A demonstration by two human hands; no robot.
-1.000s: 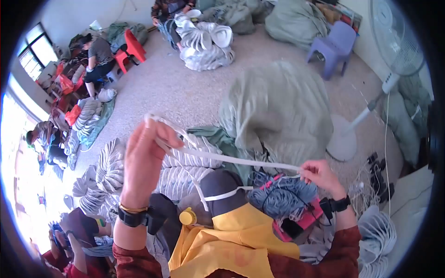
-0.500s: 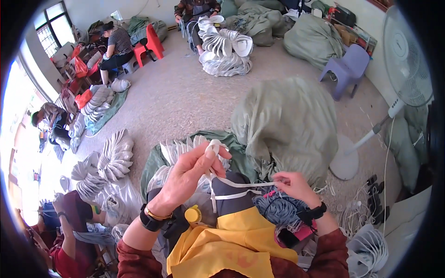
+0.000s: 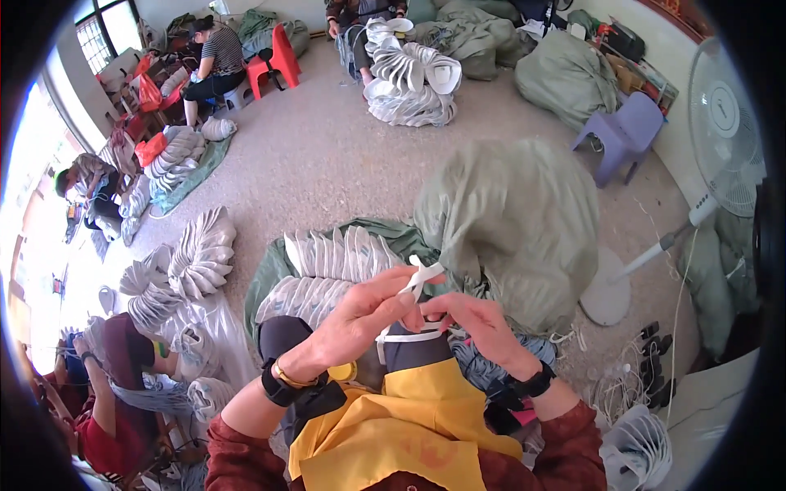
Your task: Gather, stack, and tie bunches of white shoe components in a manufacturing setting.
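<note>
Above my lap, my left hand (image 3: 360, 323) is closed in a pinch on a flat white lace (image 3: 421, 277), whose looped end sticks up past the thumb and fingertips. My right hand (image 3: 485, 331) meets it from the right, fingertips bent together at the same lace; the exact grip is partly hidden behind the fingers. More white lace hangs below the hands, across my dark trouser knee. A yellow apron (image 3: 409, 409) covers my lap, with a round yellow lid (image 3: 342, 372) beside the left wrist. Blue-grey laces (image 3: 536, 350) lie bundled under my right wrist.
Rows of white shoe-shaped pieces (image 3: 344, 254) lie on green cloth ahead. A large grey-green sack (image 3: 508, 221) stands beyond my right hand, near a standing fan (image 3: 610, 286) and a purple chair (image 3: 626, 135). A co-worker in red (image 3: 102, 417) sits at the left; others sit farther back.
My right hand has come in leftward from its stretched-out place to meet my left hand. The left hand has shifted right and slightly down, still holding the lace. The view has tilted slightly.
</note>
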